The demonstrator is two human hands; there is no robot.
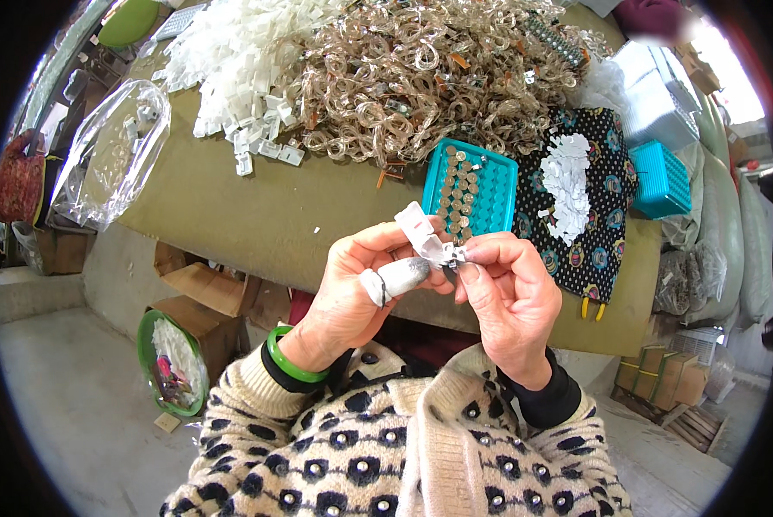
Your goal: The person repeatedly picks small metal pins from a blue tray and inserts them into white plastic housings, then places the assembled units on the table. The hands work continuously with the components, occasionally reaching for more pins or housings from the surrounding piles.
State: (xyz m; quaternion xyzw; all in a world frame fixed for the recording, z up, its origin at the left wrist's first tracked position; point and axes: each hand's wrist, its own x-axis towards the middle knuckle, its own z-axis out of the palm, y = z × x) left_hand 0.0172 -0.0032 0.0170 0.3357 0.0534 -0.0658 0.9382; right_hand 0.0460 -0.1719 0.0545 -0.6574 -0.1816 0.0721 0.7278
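Observation:
Between my hands, above the table's near edge, is a small white plastic case (415, 226), its flap standing up. My left hand (339, 276) is closed around it, with a smudged white finger cover (384, 281) on the thumb. Thumb and forefinger of my right hand (515, 297) pinch at the case's right end, by small shiny bits; what exactly they grip is too small to tell. Just beyond sits a teal ridged tray (501, 189), its left side holding several round silvery button cells (456, 191).
White plastic cases (240, 56) and coiled clear wires (378, 82) are heaped across the table (231, 220). White flat pieces (567, 185) lie on dark patterned cloth (608, 202); yellow handles (593, 308) poke out below. Stacked teal trays (660, 179) stand right. A green-rimmed basket (149, 362) is lower left.

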